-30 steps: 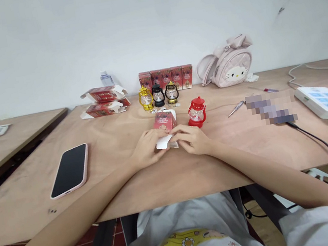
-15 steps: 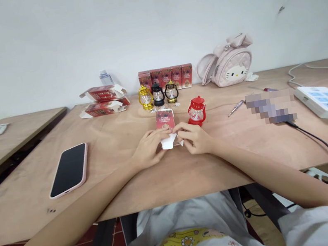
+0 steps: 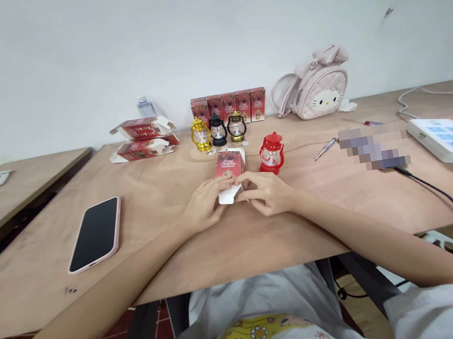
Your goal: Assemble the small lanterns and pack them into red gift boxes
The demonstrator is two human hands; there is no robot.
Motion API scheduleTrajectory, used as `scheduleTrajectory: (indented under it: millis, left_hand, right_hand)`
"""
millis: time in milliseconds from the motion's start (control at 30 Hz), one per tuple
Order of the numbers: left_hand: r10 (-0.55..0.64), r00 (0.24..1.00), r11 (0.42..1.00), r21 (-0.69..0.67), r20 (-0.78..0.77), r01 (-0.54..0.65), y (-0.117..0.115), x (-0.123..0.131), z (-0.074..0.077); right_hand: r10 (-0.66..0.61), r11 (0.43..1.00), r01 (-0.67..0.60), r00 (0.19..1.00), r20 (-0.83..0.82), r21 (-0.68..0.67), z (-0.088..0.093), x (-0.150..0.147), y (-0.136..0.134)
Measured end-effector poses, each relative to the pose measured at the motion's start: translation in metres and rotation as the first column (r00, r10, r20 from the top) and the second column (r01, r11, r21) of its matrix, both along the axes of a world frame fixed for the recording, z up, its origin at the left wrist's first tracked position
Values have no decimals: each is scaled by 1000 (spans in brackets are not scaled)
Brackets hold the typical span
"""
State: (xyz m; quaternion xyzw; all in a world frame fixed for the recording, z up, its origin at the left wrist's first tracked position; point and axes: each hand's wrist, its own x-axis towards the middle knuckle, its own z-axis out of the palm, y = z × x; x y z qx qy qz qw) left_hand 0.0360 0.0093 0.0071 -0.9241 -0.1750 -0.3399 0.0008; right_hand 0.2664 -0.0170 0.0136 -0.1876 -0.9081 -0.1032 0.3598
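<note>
A small red printed box (image 3: 228, 163) lies on the table between my hands, its white end flap (image 3: 229, 194) open toward me. My left hand (image 3: 206, 204) grips the box's left side near that end. From the right, my right hand (image 3: 268, 191) pinches the near end with its fingers by the flap. Just beyond my right hand stands a red lantern (image 3: 271, 154). Behind the box, a gold lantern (image 3: 201, 135), a black lantern (image 3: 218, 131) and a black-and-gold lantern (image 3: 237, 127) stand in a row.
Several upright red boxes (image 3: 244, 106) line the wall. Opened boxes (image 3: 145, 148) lie back left. A phone (image 3: 96, 234) is at left. Rightward are a pink bag (image 3: 321, 90), a screwdriver (image 3: 326, 148), a blurred device (image 3: 373, 149) and a white power strip (image 3: 451, 140).
The box has turned slightly, showing more of its right side, and its flap has shifted left. My right fingers have moved a little left along the near end.
</note>
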Motion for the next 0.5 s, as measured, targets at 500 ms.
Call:
scheduleTrajectory:
  millis: [500]
  left_hand:
    - [33,999,999,15,33,-33,-2,2,1]
  right_hand:
    - [-82,992,86,996,-42,88,-3,-3,-1]
